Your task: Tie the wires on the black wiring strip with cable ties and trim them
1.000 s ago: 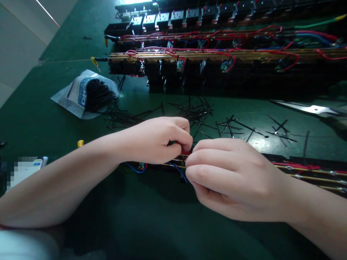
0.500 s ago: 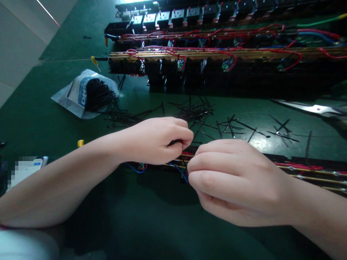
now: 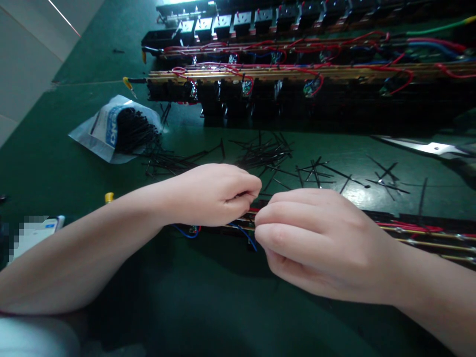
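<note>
My left hand (image 3: 219, 196) is closed, thumb against curled fingers, over a long wired strip with brass rods (image 3: 420, 243). Close beside it on the right, my right hand (image 3: 316, 240) is closed too, its fingers bent down onto the same strip. The fingertips of both hands are hidden, so what they pinch cannot be made out. A blue wire (image 3: 243, 235) hangs from the strip below the gap between my hands. Red wires (image 3: 416, 229) run along the strip to the right of my right hand.
Loose black cable ties (image 3: 264, 151) lie beyond my hands. An opened plastic bag (image 3: 100, 131) of cable ties is at the left. Scissors (image 3: 433, 148) lie at the right. Several wired assemblies (image 3: 290, 74) stretch across the back. A phone (image 3: 35, 235) lies at the left edge.
My right hand has shifted slightly up and left, and its fingers have tilted a little. My left hand's thumb and forefinger have drawn closer together.
</note>
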